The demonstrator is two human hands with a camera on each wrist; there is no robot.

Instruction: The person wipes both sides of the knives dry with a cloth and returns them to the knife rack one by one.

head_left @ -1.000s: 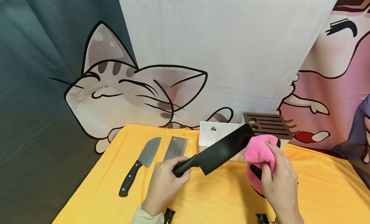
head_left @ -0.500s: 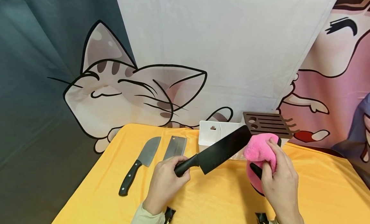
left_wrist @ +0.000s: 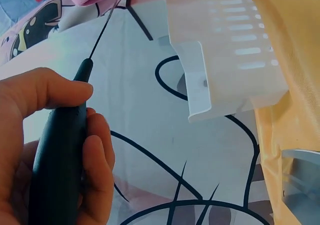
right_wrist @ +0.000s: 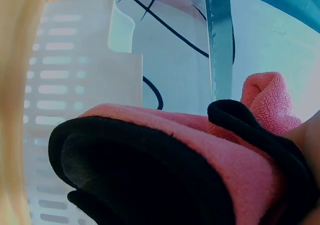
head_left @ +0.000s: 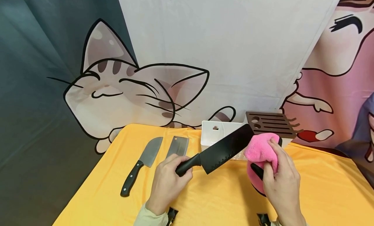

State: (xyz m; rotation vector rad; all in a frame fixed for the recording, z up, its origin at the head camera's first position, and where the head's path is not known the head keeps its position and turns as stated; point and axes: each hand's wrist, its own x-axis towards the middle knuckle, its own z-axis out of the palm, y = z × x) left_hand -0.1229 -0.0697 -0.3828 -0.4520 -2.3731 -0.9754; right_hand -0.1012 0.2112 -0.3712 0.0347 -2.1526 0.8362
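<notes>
Black knife (head_left: pixel 226 149): the left hand (head_left: pixel 170 180) gripped its handle (head_left: pixel 188 165), the right hand (head_left: pixel 281 179) pinched pink cloth (head_left: pixel 261 148) at the blade's far end; steady wiping probably called for fingers clear of the cutting edge. All hung above the yellow tablecloth (head_left: pixel 213 200), toward its far edge.

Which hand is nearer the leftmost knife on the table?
Left. The left hand, gripping a black knife, is just right of the leftmost knife; the right hand, holding the pink cloth, is much farther right.
</notes>
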